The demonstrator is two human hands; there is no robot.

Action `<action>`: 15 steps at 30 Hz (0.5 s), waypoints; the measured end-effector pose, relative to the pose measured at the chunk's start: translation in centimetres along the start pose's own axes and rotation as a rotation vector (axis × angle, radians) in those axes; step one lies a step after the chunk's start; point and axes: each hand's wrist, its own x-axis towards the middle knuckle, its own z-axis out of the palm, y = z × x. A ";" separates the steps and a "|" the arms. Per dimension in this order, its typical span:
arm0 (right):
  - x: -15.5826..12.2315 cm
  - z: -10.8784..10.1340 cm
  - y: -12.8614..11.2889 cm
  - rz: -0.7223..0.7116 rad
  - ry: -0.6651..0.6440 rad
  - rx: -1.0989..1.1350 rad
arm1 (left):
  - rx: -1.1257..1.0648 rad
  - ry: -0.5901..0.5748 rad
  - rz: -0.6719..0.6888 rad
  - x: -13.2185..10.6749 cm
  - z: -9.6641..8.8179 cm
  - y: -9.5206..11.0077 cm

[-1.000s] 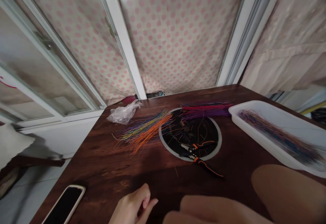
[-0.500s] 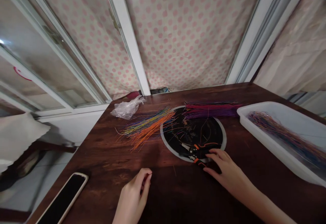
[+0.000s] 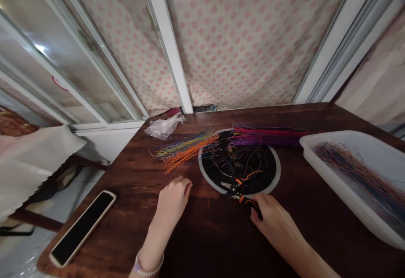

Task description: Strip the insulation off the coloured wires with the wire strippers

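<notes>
My right hand [image 3: 272, 214] has its thumb and fingers around the end of the lower handle of black-and-orange wire strippers [image 3: 234, 189]. Their jaws point left, and their upper handle stands apart, outside the fingers. The tool is over the near edge of a round black mat [image 3: 218, 170] with a grey rim. My left hand [image 3: 175, 193], with a beaded bracelet at the wrist, is closed above the table left of the mat; what its fingertips hold, if anything, is hidden. Beyond it a bundle of orange, yellow and blue wires [image 3: 186, 149] lies partly on the mat.
Red and purple wires [image 3: 265, 136] lie across the mat's far edge. A white plastic bin [image 3: 344, 189] with tangled wires stands at the right. Small wire scraps dot the mat. A clear plastic bag [image 3: 164, 127] lies at the back left, a phone [image 3: 82, 228] at the front left.
My left hand has moved forward, closer to the orange wires. The strippers' handles have spread wider, and my right hand has slid from both handles to the lower one. The view has shifted slightly.
</notes>
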 end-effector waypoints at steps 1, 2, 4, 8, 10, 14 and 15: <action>0.0 0.0 -0.1 0.019 0.011 0.014 | 0.006 -0.014 -0.002 0.9 -0.1 0.2; -0.1 -0.1 -0.2 0.039 0.023 0.031 | 0.012 -0.027 -0.002 1.8 -0.1 0.3; -0.1 -0.2 -0.4 0.084 0.053 0.076 | 0.017 -0.043 0.007 3.9 0.2 0.6; 0.3 -1.4 0.0 0.206 0.165 0.218 | 0.016 -0.051 0.011 8.2 1.5 1.4; 0.7 -2.3 0.3 0.275 0.245 0.322 | 0.014 -0.045 0.004 9.7 2.4 1.7; 1.5 -3.7 0.4 0.406 0.393 0.571 | 0.005 -0.016 -0.003 11.3 3.6 2.1; 1.6 -3.9 0.2 0.436 0.415 0.640 | 0.000 -0.005 0.000 11.5 3.7 2.1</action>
